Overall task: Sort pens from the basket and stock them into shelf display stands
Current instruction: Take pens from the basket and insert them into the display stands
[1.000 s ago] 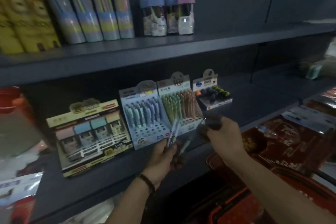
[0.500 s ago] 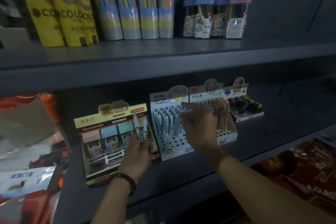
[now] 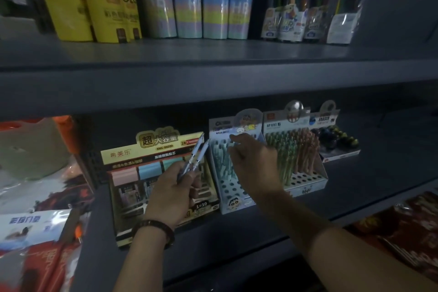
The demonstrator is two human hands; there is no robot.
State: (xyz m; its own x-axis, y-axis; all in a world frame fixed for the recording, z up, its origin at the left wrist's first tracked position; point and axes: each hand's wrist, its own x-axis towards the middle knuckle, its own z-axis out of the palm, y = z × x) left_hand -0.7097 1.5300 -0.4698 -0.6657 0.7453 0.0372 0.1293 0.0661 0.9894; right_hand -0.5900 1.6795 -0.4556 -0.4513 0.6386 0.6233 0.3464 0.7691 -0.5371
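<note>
In the head view, the right hand (image 3: 254, 165), away from the shelf a second ago, is now reaching into the blue display stand (image 3: 233, 168), fingers pinching, apparently seating a pen. The left hand (image 3: 174, 193) is still gripping two pens (image 3: 195, 157), so stocking is progressing.

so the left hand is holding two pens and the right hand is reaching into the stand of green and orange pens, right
Not quite. The right hand is at the light blue pen stand, the one left of the green and orange pen stand, as the head view shows. The rest holds: the left hand grips two pens.
</note>
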